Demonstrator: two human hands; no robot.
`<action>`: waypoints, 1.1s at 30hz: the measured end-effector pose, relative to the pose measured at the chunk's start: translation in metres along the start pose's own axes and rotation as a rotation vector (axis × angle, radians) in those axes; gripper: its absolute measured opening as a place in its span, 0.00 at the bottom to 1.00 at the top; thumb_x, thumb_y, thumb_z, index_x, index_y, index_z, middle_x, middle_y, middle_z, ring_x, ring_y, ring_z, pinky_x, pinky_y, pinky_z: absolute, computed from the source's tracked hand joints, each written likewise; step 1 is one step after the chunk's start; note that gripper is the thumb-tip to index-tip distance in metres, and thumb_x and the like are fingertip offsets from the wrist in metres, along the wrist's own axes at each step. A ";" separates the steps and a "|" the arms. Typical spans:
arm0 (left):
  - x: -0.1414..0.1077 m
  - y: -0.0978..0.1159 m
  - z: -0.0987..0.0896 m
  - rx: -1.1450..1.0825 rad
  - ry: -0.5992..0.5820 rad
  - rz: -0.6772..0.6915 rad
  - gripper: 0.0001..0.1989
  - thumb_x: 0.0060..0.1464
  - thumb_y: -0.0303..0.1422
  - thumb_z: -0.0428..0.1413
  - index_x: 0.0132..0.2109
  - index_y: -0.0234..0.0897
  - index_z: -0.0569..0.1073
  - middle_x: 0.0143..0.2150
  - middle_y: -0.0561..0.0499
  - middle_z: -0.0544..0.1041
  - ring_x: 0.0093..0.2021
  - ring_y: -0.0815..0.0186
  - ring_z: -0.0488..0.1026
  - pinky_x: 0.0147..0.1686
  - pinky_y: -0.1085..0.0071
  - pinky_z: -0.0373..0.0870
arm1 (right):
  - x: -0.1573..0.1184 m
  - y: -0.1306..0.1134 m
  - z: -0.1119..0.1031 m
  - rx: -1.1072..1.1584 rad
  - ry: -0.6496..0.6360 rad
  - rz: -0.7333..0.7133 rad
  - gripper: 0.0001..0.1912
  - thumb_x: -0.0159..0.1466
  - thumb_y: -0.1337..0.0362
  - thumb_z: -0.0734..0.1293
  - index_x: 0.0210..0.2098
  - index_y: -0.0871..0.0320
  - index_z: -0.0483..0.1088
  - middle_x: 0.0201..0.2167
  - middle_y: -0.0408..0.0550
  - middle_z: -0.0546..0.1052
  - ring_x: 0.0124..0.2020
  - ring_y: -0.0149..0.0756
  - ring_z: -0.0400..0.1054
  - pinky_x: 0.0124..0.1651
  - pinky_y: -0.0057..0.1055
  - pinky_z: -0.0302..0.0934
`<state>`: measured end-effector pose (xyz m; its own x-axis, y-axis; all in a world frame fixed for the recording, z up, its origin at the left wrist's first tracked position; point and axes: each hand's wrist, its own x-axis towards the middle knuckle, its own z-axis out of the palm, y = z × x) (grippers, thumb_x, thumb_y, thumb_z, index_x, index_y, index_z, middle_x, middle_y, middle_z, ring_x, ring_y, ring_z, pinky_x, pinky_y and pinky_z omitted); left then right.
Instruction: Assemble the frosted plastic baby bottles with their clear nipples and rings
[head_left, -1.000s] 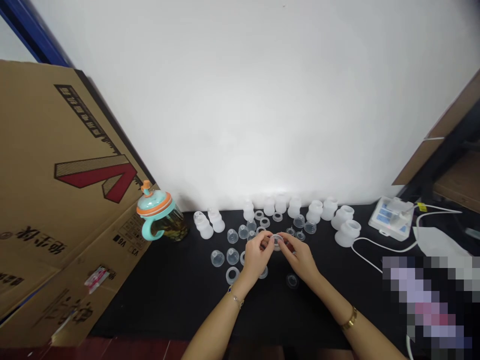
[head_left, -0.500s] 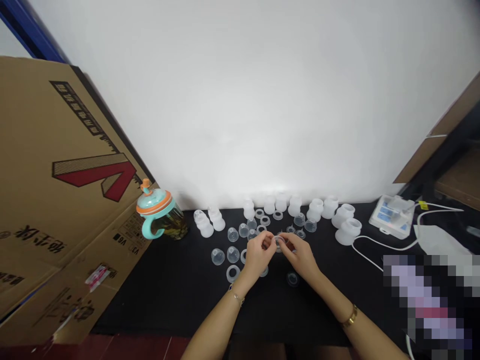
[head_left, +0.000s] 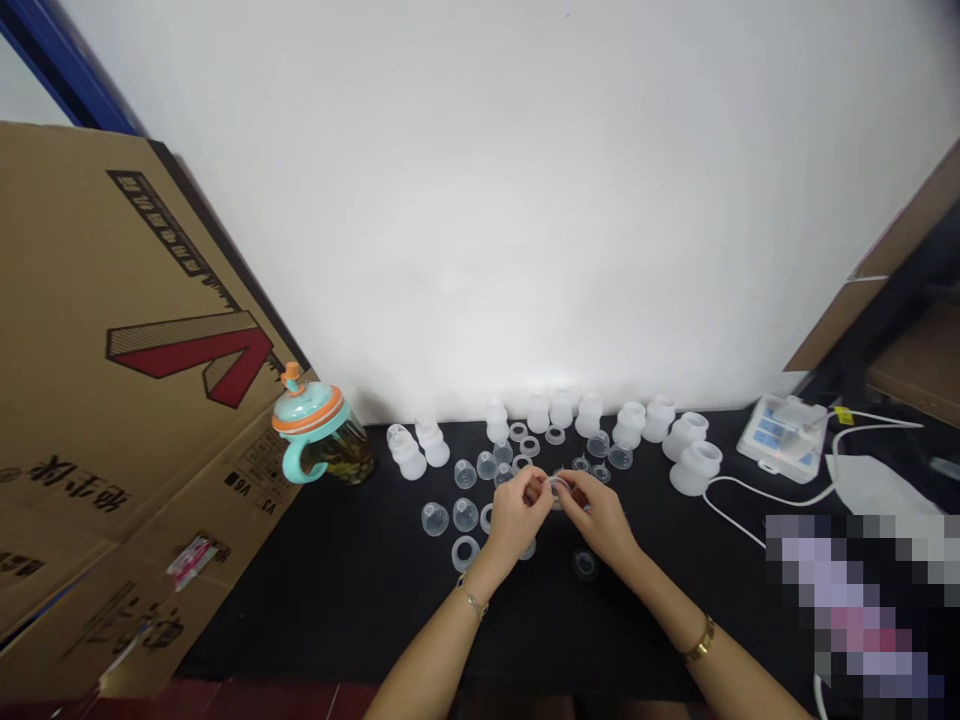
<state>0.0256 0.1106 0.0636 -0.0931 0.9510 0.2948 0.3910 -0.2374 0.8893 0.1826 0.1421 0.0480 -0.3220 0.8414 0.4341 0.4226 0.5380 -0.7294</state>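
Observation:
My left hand (head_left: 519,510) and my right hand (head_left: 600,512) meet over the middle of the black table, fingers pinched from both sides on a small translucent ring (head_left: 556,487). Part of the ring is hidden by the fingertips. Clear domed caps (head_left: 466,514) and white rings (head_left: 465,553) lie to the left of my hands. Beyond them more rings (head_left: 529,446) lie flat. Clear pieces (head_left: 620,455) are behind my right hand, and a clear disc (head_left: 585,563) is below it. White bottles (head_left: 629,424) stand along the wall.
Two capped bottles (head_left: 407,452) stand at the left, beside a jug with an orange and teal lid (head_left: 309,405). A large cardboard box (head_left: 67,330) is at far left. On the right are a clear plastic case (head_left: 781,437), a white cable (head_left: 795,497) and a blurred patch.
The view has shifted slightly. Both hands stay together on the ring, with only small finger movement.

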 end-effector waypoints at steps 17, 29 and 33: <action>-0.001 0.005 -0.005 -0.107 -0.035 0.062 0.10 0.59 0.38 0.56 0.35 0.36 0.72 0.27 0.54 0.72 0.25 0.71 0.66 0.26 0.76 0.63 | 0.000 -0.012 -0.006 0.048 0.042 -0.081 0.13 0.69 0.56 0.62 0.43 0.56 0.75 0.33 0.49 0.78 0.27 0.35 0.70 0.33 0.31 0.67; -0.001 0.005 -0.005 -0.068 -0.012 0.050 0.10 0.58 0.40 0.56 0.35 0.37 0.74 0.24 0.55 0.70 0.24 0.71 0.64 0.25 0.75 0.62 | -0.001 -0.013 -0.006 0.051 0.048 -0.079 0.15 0.70 0.54 0.61 0.44 0.55 0.76 0.34 0.50 0.78 0.27 0.36 0.70 0.33 0.32 0.68; -0.001 0.004 -0.004 -0.061 -0.004 0.065 0.09 0.58 0.38 0.56 0.35 0.37 0.74 0.24 0.55 0.70 0.24 0.71 0.64 0.26 0.75 0.62 | -0.001 -0.012 -0.006 0.052 0.050 -0.087 0.15 0.70 0.55 0.61 0.44 0.55 0.76 0.34 0.49 0.78 0.27 0.36 0.70 0.33 0.31 0.68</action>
<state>0.0234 0.1077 0.0681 -0.0662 0.9340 0.3511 0.3392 -0.3098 0.8882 0.1831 0.1347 0.0599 -0.3124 0.7936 0.5221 0.3502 0.6071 -0.7133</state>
